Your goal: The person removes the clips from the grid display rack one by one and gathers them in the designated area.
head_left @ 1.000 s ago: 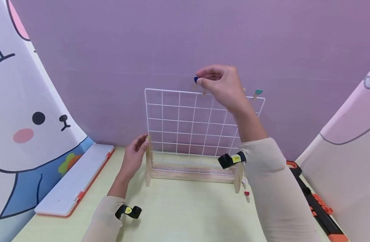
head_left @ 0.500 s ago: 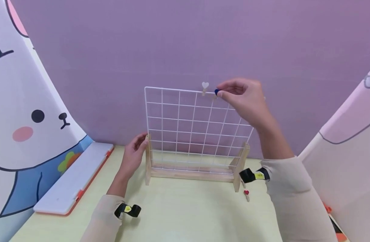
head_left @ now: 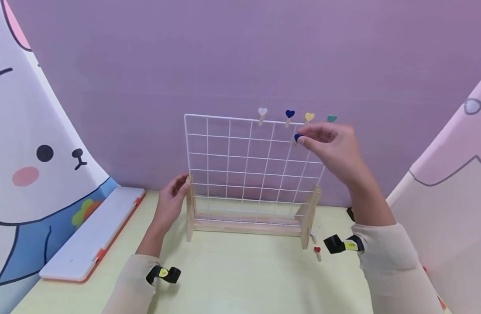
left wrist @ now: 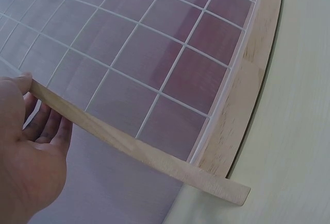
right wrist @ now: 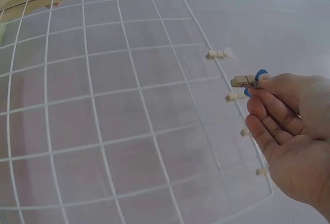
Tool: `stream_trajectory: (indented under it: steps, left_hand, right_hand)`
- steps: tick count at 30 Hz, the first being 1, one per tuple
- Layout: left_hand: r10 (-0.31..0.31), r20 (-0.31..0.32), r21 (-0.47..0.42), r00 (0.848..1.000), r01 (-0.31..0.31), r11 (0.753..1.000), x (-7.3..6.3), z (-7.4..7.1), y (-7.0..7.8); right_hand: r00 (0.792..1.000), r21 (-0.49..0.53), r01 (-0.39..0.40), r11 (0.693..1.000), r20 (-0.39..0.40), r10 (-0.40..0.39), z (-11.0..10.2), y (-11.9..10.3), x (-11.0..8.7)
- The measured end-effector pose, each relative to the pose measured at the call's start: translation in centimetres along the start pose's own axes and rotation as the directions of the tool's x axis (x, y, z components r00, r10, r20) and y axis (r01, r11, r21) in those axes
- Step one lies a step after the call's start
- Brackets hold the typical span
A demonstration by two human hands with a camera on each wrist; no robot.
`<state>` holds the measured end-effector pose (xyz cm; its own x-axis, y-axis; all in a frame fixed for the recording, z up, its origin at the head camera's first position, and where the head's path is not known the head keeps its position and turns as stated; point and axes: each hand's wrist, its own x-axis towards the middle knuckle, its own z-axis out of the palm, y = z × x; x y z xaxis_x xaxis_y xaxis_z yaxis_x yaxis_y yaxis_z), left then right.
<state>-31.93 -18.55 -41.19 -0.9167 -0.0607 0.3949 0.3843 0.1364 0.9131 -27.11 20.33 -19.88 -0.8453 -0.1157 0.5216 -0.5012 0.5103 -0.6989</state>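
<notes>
My right hand (head_left: 334, 150) pinches a small wooden clothespin (right wrist: 243, 82) with a dark blue heart between thumb and forefinger. It is in front of the white wire grid (head_left: 226, 154), below the top wire. Clipped along that wire are clothespins with a white heart (head_left: 262, 112), a dark blue heart (head_left: 290, 114), a yellow heart (head_left: 309, 117) and a green heart (head_left: 332, 118). My left hand (head_left: 171, 198) grips the top of the stand's left wooden upright (left wrist: 136, 144), thumb on the near side. The grid stands upright in this wooden stand.
On the table (head_left: 240, 274), right of the stand, lie a red-heart clothespin (head_left: 317, 253) and a pale clothespin (head_left: 313, 237). A long white case lid with an orange edge (head_left: 91, 235) lies at the left. Behind the grid rises a purple backdrop (head_left: 225, 56).
My right hand has moved rightward, down and nearer with the blue-heart clothespin, uncovering the clipped hearts on the top wire. My left hand keeps its grip on the upright.
</notes>
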Motion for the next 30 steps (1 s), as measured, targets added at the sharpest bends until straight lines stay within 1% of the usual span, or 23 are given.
stream_trajectory:
  steps: [9, 11, 14, 18, 21, 26, 28, 30]
  left_hand:
    - [-0.001, -0.004, -0.003, 1.0, 0.001, 1.0, 0.0, 0.0, -0.1]
    - [-0.007, -0.001, 0.003, 1.0, 0.007, 1.0, 0.0, 0.0, 0.0]
    - [-0.015, 0.002, 0.01, 1.0, 0.014, 1.0, 0.0, -0.1, 0.0]
    - [-0.015, 0.004, 0.009, 1.0, 0.015, 1.0, -0.1, -0.2, 0.0]
    - [-0.012, 0.003, 0.005, 1.0, 0.012, 1.0, -0.1, -0.1, 0.0]
    - [-0.011, -0.002, 0.005, 1.0, 0.011, 1.0, -0.3, 0.0, 0.2]
    - [-0.01, -0.004, 0.006, 1.0, 0.01, 1.0, -0.3, 0.0, 0.3]
    - [-0.011, -0.005, 0.005, 1.0, 0.011, 1.0, -0.3, 0.1, 0.3]
  right_hand:
    - [0.994, -0.029, -0.098, 0.995, 0.036, 0.099, -1.1, 3.0, -2.1]
    - [0.994, -0.023, -0.102, 0.994, 0.034, 0.103, -1.3, 3.8, -2.6]
    - [0.996, -0.017, -0.079, 0.997, 0.037, 0.08, -1.5, 5.0, -3.2]
    - [0.996, -0.018, -0.081, 0.997, 0.037, 0.082, -1.6, 6.2, -3.8]
    - [0.994, 0.009, -0.108, 0.994, 0.032, 0.108, -1.7, 7.0, -4.5]
    - [0.992, 0.072, -0.122, 0.99, 0.027, 0.121, -1.8, 8.6, -5.7]
    - [0.991, 0.077, -0.129, 0.989, 0.027, 0.128, -1.9, 9.3, -6.3]
    - [0.989, 0.062, -0.148, 0.987, 0.028, 0.147, -2.1, 10.0, -7.0]
